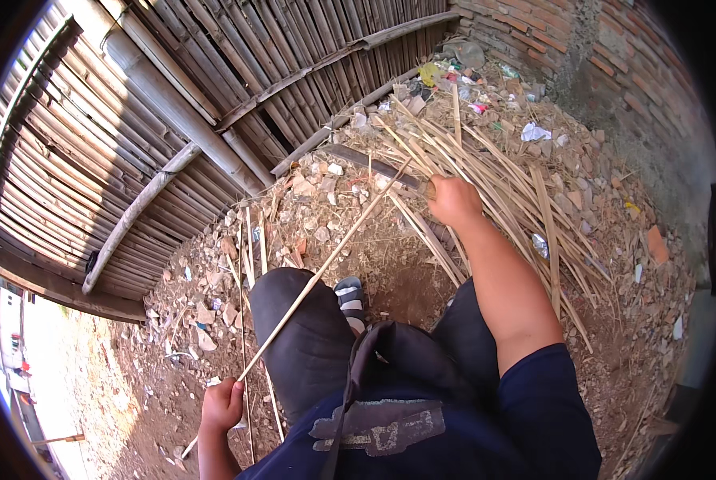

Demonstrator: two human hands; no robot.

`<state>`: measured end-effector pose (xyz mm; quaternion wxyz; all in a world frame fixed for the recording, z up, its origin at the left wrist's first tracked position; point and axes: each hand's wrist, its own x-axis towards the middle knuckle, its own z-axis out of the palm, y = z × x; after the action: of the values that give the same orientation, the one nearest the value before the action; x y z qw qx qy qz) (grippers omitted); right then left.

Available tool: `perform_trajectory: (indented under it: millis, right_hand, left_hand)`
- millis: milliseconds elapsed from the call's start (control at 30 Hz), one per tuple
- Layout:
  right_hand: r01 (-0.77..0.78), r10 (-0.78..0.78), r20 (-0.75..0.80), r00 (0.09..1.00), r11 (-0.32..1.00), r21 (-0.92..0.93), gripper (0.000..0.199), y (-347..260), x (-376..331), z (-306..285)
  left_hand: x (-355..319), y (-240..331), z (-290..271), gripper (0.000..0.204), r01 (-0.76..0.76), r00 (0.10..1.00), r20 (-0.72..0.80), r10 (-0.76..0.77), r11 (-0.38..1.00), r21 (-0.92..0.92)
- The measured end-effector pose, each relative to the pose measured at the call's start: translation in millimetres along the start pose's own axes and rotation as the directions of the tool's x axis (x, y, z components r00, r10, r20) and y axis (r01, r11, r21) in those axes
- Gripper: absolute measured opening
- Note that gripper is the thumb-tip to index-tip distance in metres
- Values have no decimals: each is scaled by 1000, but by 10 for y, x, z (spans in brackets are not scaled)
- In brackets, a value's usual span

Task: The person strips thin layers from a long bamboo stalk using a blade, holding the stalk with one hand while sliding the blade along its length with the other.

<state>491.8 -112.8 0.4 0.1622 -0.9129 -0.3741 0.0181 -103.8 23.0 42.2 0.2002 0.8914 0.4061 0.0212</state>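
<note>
Left hand (222, 406) pinches a slim stick (338, 254), right hand (454, 202) grips a knife (354, 157). Stick's probably light, springy (tough to tell); hold it low.

We log pale straw-yellow on the long stick (316, 279), seven to one o'clock; dark grey on the knife blade (358, 158), twelve. Tan strips (486, 172) at two. Brick wall (526, 40), one: orange-red courses, grey joints. Slats (86, 120) at ten: brown stripes, sun-paled. Navy shirt (550, 400), four; greyish print (378, 428), six. Charcoal trousers (306, 340), seven. We spot a yellow scrap (430, 74), one.
</note>
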Motion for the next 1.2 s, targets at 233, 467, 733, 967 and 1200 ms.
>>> perform_trajectory:
  millis: [233, 467, 733, 967, 1200]
  right_hand:
    - [42, -41, -44, 998, 999, 26, 23, -69, -67, -87]
    - [-29, -38, 146, 989, 901, 433, 30, -96, -28, 19]
    - [464, -463, -36, 885, 875, 141, 27, -385, -233, 100]
    - [137, -138, 16, 990, 990, 29, 21, -132, -31, -1]
    - [-473, 456, 125, 881, 847, 241, 29, 538, 120, 18]
  left_hand:
    - [-59, -136, 26, 46, 72, 995, 86, -58, 985, -160]
    - [-112, -370, 131, 48, 148, 980, 171, -107, 957, -248]
    - [-8, -366, 258, 47, 370, 908, 364, -207, 804, -466]
    - [-32, -143, -3, 48, 125, 987, 114, -111, 985, -121]
    - [-165, -269, 68, 45, 137, 988, 91, -125, 980, -144]
